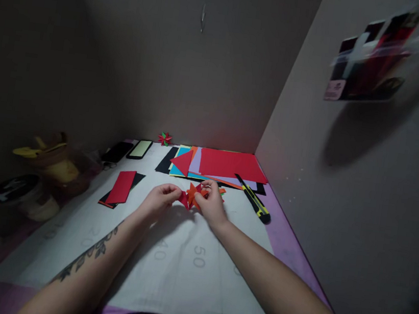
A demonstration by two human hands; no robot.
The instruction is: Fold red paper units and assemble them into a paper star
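Both hands meet above the middle of the white sheet. Fingers of my left hand (165, 196) are closed on the red pointed end of a folded paper piece. My right hand (211, 202) grips the orange part of the same folded paper piece (191, 194), which has several points. A bit of orange and green paper (222, 193) shows just behind my right hand; whether it is joined to the held piece I cannot tell.
Stacked coloured sheets (231, 165) lie at the back, with a yellow-black cutter (255, 201) to their right. Red and dark strips (121, 186), a phone (140, 149) and containers (40, 196) are on the left. A red-green paper star (164, 139) sits by the back wall.
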